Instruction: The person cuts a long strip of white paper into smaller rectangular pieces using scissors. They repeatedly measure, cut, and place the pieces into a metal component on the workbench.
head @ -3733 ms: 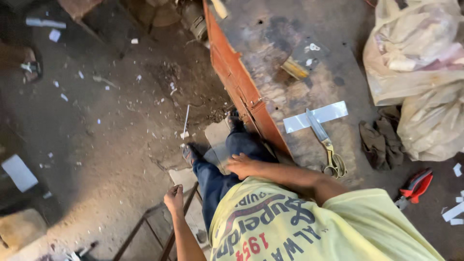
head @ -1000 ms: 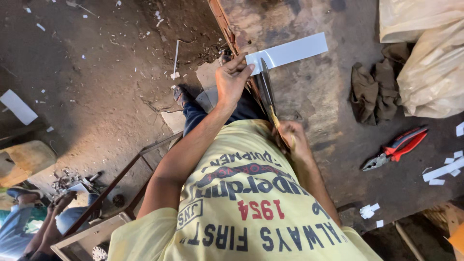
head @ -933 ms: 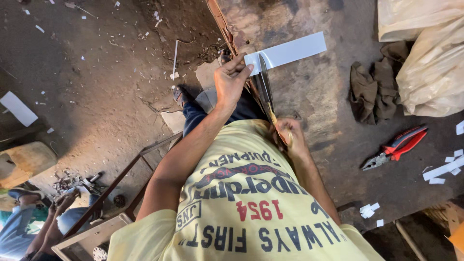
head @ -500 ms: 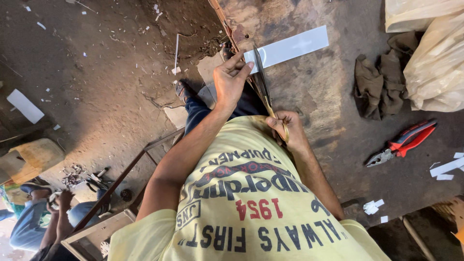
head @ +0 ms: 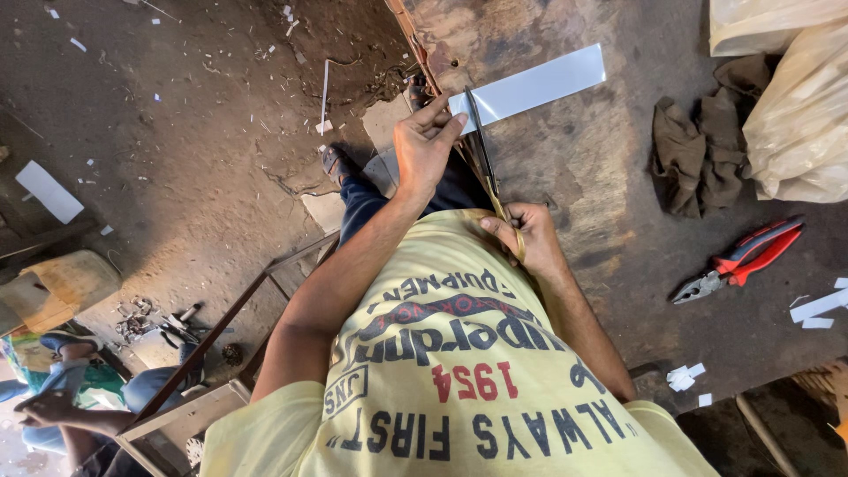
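Note:
A long white sheet strip (head: 539,84) lies across the rusty workbench (head: 601,203), its left end at the bench's edge. My left hand (head: 422,146) pinches that left end from the side. My right hand (head: 523,238) is closed around the brass-coloured handles of a pair of long shears (head: 481,155). The dark blades of the shears point away from me and meet the strip right beside my left fingers. My yellow printed shirt fills the bottom of the view.
Red-handled pliers (head: 742,261) lie on the bench at the right, with a brown rag (head: 693,155) and pale plastic bags (head: 795,115) beyond. Small white offcuts (head: 817,305) lie nearby. Another person (head: 62,389) sits low at the left, beside a metal frame (head: 221,336).
Earlier both hands were off the bench, with strip and shears lying loose. Now the left hand holds the strip and the right grips the shears. Over the last second the pose barely changes.

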